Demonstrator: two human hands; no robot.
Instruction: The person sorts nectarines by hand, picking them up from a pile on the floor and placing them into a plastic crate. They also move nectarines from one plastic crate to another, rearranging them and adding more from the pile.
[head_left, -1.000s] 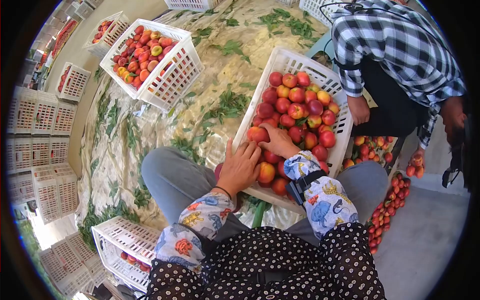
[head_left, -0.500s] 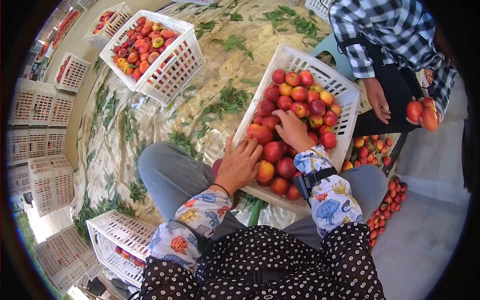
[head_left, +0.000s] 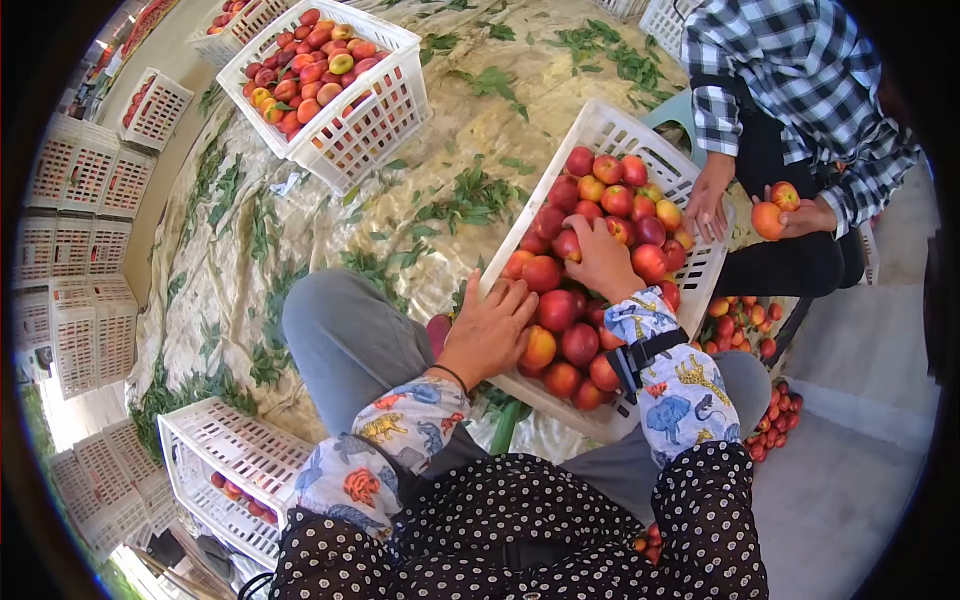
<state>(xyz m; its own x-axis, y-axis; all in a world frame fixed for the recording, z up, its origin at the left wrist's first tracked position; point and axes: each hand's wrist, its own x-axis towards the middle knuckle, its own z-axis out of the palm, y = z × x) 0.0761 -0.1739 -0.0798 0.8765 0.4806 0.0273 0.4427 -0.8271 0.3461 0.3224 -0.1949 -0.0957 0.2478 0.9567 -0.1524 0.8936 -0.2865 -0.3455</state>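
A white plastic crate [head_left: 700, 285] full of red and yellow nectarines [head_left: 579, 344] stands tilted in front of my knees. My left hand [head_left: 488, 328] lies over the crate's near-left edge, fingers stretched out and touching the fruit there. Inside the crate, my right hand [head_left: 606, 262] has its thumb and fingers around a red nectarine [head_left: 567, 245] among the others; part of its grip is hidden.
Across the crate, a co-worker's hand [head_left: 708, 197] is at the far rim; their other hand [head_left: 812, 216] holds nectarines. Another full crate [head_left: 365, 135] stands at upper left. More nectarines [head_left: 775, 420] lie at right. Leaves [head_left: 470, 195] litter the sheet. Stacked crates [head_left: 90, 330] line the left.
My right hand has closed around a nectarine within the crate; my left hand stays at the edge. The co-worker's nearer hand has moved to the crate rim. The view has shifted slightly.
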